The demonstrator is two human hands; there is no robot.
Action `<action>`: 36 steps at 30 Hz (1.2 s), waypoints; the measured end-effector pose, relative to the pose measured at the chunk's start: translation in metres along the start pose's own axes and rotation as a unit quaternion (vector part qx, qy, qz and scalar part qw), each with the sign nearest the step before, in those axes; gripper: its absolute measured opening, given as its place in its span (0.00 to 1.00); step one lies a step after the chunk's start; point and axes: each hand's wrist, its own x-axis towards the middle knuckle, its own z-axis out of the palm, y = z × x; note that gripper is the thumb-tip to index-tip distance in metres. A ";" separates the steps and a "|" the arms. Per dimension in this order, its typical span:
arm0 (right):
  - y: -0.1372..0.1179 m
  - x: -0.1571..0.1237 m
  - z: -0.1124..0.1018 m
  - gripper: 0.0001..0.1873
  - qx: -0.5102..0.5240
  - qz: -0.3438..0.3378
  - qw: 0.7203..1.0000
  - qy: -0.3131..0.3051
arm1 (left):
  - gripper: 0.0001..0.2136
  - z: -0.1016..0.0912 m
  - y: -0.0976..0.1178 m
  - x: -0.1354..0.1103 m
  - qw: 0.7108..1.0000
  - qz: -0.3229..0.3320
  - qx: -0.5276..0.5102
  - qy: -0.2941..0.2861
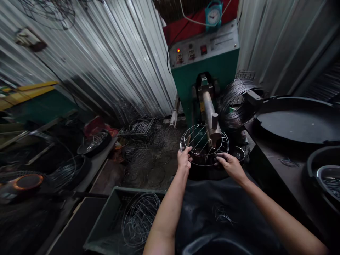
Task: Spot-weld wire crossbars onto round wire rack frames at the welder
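A round wire rack [202, 154] with two rings and parallel bars is held in front of the green machine [183, 85]. My left hand [184, 159] is closed on its near left rim, thumb on top. At the near right rim, my right hand [230, 165] has thumb and fingers pinched together; whatever small thing is between them is too dark to make out. The machine's metal arm [211, 109] reaches down, and its electrode tip [214, 143] is at the right part of the rack. A dark apron [207, 198] with loose wire bits [221, 214] covers my lap.
A green crate [106, 212] with wire rings stands at lower left. To the right are a wire coil [239, 102], a large black pan [294, 120] and a black tub [313, 170] holding a metal bowl [322, 173]. Wire racks [140, 152] lie on the floor.
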 end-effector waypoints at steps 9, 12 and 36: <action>-0.002 0.008 -0.002 0.14 -0.004 -0.025 1.000 0.013 | 0.22 0.006 -0.001 0.003 1.000 -0.016 -0.020 0.004; 0.000 0.012 -0.002 0.14 0.005 -0.021 1.000 0.016 | 0.20 0.008 0.000 0.005 0.999 -0.027 -0.022 -0.003; 0.078 -0.108 -0.037 0.05 -0.456 0.085 0.849 -0.255 | 0.13 -0.004 0.038 0.048 0.970 -0.153 0.160 -0.098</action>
